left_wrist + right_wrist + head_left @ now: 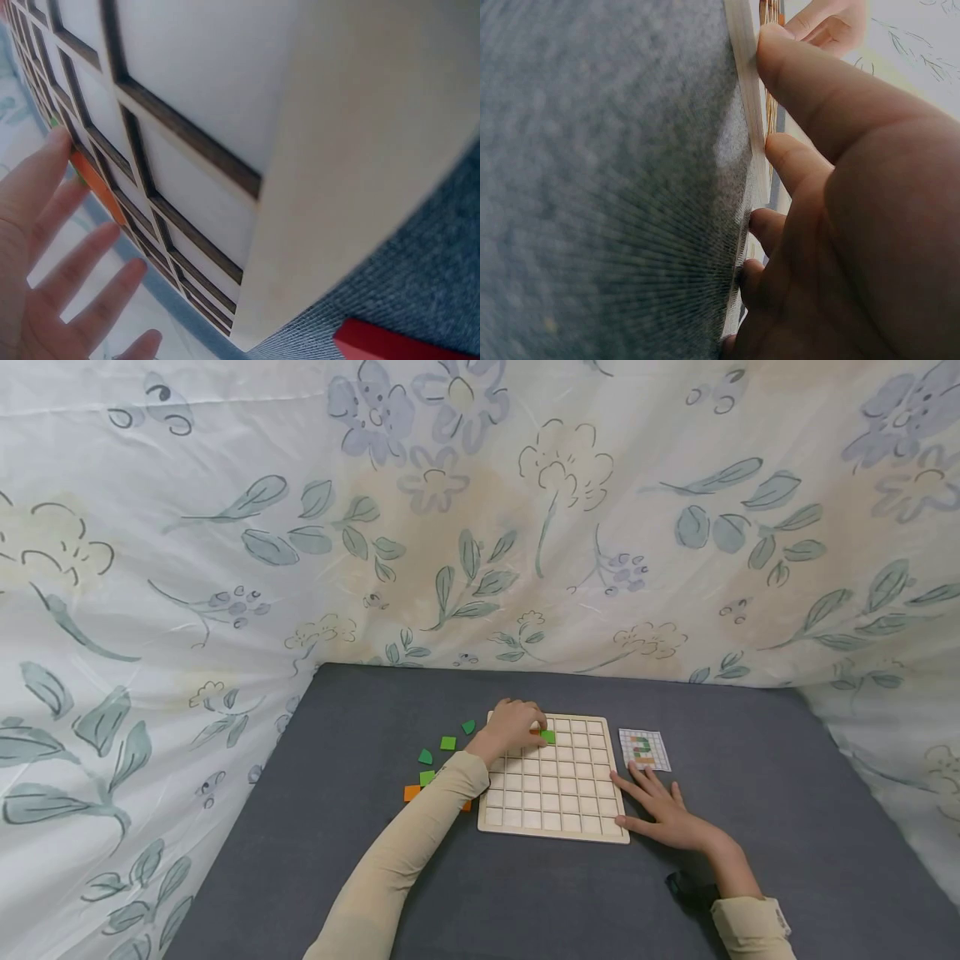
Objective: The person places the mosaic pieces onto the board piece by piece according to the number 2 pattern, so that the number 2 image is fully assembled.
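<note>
On the dark grey worktop (pixel 247 910), the wooden grid board (pixel 551 837) could slide or twist if a hand pushes too hard, and that might shake tiles out of line. The right hand (pixel 670 817) is spread wide, its thumb and first fingertip touching the board's right edge. The left hand (pixel 512 727) bends over the board's far part; its thumb and first finger pinch a green tile (pixel 549 737). Its other fingers are apart. The small picture card (pixel 657 750) lies just by the right hand's fingers, so a bump could move it. The green tile could drop or land crooked if the pinch slips. The orange tile (pixel 97 187) on the board, close to the left fingers, could get nudged too.
</note>
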Demonstrator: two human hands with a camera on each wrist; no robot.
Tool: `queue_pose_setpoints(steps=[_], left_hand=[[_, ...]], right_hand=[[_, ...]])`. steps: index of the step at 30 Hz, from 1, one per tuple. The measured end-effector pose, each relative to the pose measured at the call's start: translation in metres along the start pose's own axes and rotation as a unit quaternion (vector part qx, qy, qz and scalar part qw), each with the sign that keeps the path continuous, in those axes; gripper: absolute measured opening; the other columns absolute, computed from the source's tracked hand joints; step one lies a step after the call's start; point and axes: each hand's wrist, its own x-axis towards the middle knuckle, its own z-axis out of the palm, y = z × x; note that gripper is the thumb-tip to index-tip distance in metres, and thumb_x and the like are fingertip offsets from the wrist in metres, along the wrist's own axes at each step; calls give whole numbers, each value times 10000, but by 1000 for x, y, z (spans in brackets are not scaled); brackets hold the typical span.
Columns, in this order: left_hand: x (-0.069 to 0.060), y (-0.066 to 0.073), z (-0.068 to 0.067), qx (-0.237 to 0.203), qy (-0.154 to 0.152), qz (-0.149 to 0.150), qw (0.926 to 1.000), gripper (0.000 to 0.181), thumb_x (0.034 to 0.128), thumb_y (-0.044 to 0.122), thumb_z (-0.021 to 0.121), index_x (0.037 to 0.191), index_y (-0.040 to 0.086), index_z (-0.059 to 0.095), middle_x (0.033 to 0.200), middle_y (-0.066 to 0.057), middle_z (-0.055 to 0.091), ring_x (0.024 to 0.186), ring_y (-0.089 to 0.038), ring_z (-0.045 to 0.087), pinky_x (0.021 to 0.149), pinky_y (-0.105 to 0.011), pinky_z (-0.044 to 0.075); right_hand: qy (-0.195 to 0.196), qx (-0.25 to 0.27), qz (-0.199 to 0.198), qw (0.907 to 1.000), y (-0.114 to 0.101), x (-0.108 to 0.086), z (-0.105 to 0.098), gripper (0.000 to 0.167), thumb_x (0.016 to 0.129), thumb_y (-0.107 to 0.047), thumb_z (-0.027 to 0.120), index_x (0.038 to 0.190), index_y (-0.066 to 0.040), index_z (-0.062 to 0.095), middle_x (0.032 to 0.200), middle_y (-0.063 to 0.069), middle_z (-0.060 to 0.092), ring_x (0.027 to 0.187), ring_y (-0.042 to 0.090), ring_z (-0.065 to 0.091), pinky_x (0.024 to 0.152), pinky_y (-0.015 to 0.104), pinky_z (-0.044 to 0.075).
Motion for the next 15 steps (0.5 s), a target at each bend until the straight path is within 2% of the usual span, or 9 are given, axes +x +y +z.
queue_pose_setpoints(steps=[15], left_hand=[[-1, -1, 0, -77, 5, -98, 9999, 299, 822, 464, 652, 1052, 276, 685, 1206, 76, 593, 1066, -154, 571, 1080, -468, 322]], right_hand=[[-2, -101, 82, 9999, -4, 0, 0, 694, 888, -349, 602, 1466, -132, 287, 1515, 274, 63, 1351, 531, -32, 941, 765, -95]])
